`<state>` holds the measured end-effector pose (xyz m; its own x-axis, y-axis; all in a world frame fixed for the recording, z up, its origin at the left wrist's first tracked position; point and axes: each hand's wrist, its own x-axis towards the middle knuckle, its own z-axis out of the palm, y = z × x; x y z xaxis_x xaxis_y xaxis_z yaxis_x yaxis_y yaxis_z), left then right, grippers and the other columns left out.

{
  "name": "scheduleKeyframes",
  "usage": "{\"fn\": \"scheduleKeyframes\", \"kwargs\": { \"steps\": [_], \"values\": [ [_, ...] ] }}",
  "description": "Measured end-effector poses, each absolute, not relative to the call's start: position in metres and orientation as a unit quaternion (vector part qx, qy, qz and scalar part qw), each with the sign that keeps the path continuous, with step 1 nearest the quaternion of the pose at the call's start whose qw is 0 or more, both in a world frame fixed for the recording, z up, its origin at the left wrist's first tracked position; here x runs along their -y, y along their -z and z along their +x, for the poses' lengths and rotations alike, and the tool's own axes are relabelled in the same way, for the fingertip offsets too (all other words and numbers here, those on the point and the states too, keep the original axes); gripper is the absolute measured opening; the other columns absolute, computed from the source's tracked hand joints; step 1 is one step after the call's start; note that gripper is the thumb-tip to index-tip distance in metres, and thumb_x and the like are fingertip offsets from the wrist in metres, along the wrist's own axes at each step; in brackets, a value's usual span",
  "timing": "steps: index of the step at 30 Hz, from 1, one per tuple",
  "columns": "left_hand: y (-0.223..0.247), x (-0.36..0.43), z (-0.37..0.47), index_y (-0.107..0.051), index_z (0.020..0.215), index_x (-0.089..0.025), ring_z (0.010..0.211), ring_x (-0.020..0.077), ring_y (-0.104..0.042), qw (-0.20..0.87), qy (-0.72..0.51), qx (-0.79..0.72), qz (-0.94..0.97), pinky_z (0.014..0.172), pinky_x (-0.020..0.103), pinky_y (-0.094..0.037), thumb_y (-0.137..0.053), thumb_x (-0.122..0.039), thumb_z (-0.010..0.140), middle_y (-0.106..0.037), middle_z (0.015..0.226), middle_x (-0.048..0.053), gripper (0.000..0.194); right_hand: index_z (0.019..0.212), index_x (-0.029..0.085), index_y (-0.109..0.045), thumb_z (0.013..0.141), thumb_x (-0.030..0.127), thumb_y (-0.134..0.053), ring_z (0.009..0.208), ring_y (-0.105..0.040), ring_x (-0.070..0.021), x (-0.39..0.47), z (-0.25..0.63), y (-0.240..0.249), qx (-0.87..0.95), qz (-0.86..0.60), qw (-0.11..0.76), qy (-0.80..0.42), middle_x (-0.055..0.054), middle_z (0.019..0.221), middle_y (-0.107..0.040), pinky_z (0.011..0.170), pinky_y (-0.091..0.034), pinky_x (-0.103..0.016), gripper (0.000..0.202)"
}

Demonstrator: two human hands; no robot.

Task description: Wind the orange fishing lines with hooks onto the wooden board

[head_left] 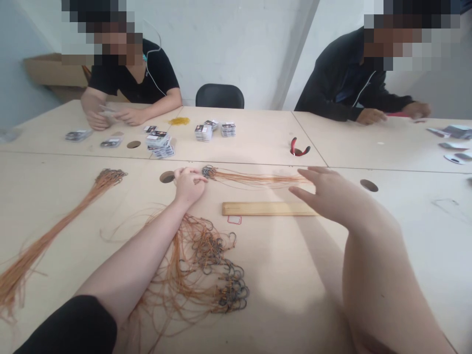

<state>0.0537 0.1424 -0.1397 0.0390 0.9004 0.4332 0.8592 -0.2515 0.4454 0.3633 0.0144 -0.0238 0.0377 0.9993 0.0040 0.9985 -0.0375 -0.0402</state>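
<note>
My left hand (189, 188) rests on the table with its fingers curled, fingertips against the edge of a small bunch of dark fishing hooks (209, 171); what they pinch, if anything, is hidden. Orange lines (254, 179) run right from these hooks in a straight bundle. Over their far end is my right hand (326, 194), fingers stretched and thumb apart. A flat wooden strip (265, 209) lies just below the lines, its right end behind that hand. Below my left wrist sits a tangled pile of hooks (230, 290) with loose orange lines.
Left lies another tied hook bundle (108, 177) with long lines. Red-handled pliers (299, 149) stand in a table hole. Small packets (158, 141) are stacked beyond, near yellow bits (179, 121). Two people sit opposite, hands (132, 116) busy. Table holes (369, 185) flank my hands.
</note>
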Motion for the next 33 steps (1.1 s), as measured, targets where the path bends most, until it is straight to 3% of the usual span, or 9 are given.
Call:
{"fn": "scheduleKeyframes", "kwargs": {
  "steps": [5, 9, 12, 15, 23, 30, 33],
  "values": [
    [0.140, -0.143, 0.055, -0.069, 0.062, -0.025, 0.101, 0.0239, -0.045, 0.054, -0.341, -0.576, 0.741, 0.096, 0.040, -0.032, -0.055, -0.015, 0.068, -0.063, 0.089, 0.002, 0.019, 0.110, 0.022, -0.056, 0.082, 0.039, -0.052, 0.084, -0.059, -0.0219, -0.013, 0.311, 0.045, 0.765, -0.627, -0.032, -0.142, -0.008, 0.099, -0.062, 0.070, -0.043, -0.031, 0.033],
    [0.139, -0.143, 0.056, -0.069, 0.064, -0.024, 0.101, 0.0226, -0.046, 0.062, -0.348, -0.566, 0.745, 0.096, 0.039, -0.032, -0.054, -0.014, 0.069, -0.063, 0.088, 0.001, 0.019, 0.093, 0.021, -0.061, 0.085, 0.034, -0.050, 0.081, -0.059, -0.0188, -0.010, 0.275, 0.068, 0.839, -0.502, -0.052, -0.203, -0.006, 0.091, -0.064, 0.064, -0.040, -0.026, 0.019],
    [0.140, -0.143, 0.056, -0.069, 0.064, -0.023, 0.099, 0.0221, -0.047, 0.060, -0.348, -0.559, 0.750, 0.097, 0.039, -0.031, -0.054, -0.015, 0.069, -0.063, 0.087, 0.002, 0.017, 0.084, 0.019, -0.061, 0.087, 0.045, -0.043, 0.075, -0.059, -0.0195, -0.007, 0.264, 0.077, 0.845, -0.487, -0.064, -0.210, -0.007, 0.083, -0.064, 0.057, -0.037, -0.026, 0.032],
    [0.140, -0.143, 0.057, -0.069, 0.064, -0.023, 0.100, 0.0224, -0.046, 0.062, -0.340, -0.560, 0.753, 0.096, 0.039, -0.032, -0.054, -0.016, 0.070, -0.063, 0.086, 0.002, 0.017, 0.083, 0.018, -0.061, 0.083, 0.052, -0.049, 0.072, -0.059, -0.0203, -0.004, 0.260, 0.080, 0.841, -0.493, -0.082, -0.207, -0.008, 0.081, -0.064, 0.053, -0.034, -0.025, 0.036],
    [0.140, -0.143, 0.057, -0.068, 0.063, -0.023, 0.099, 0.0214, -0.049, 0.062, -0.341, -0.559, 0.754, 0.097, 0.038, -0.031, -0.054, -0.016, 0.071, -0.064, 0.086, 0.001, 0.017, 0.088, 0.018, -0.059, 0.086, 0.034, -0.050, 0.075, -0.056, -0.0145, -0.002, 0.256, 0.076, 0.868, -0.448, -0.012, -0.214, -0.004, 0.092, -0.062, 0.054, -0.030, -0.023, 0.019],
    [0.140, -0.143, 0.056, -0.069, 0.066, -0.023, 0.100, 0.0224, -0.048, 0.065, -0.331, -0.569, 0.750, 0.096, 0.037, -0.031, -0.055, -0.018, 0.071, -0.064, 0.088, 0.001, 0.016, 0.069, 0.017, -0.061, 0.092, 0.050, -0.031, 0.059, -0.049, -0.0101, -0.004, 0.258, 0.067, 0.834, -0.445, 0.003, -0.327, -0.001, 0.067, -0.059, 0.052, -0.027, -0.022, 0.050],
    [0.139, -0.143, 0.057, -0.068, 0.066, -0.023, 0.100, 0.0222, -0.048, 0.067, -0.334, -0.570, 0.748, 0.097, 0.037, -0.031, -0.055, -0.017, 0.070, -0.064, 0.088, 0.001, 0.016, 0.074, 0.018, -0.061, 0.093, 0.045, -0.028, 0.062, -0.052, -0.0109, -0.006, 0.259, 0.072, 0.808, -0.473, 0.026, -0.351, -0.002, 0.071, -0.062, 0.054, -0.031, -0.021, 0.047]
  ]
}}
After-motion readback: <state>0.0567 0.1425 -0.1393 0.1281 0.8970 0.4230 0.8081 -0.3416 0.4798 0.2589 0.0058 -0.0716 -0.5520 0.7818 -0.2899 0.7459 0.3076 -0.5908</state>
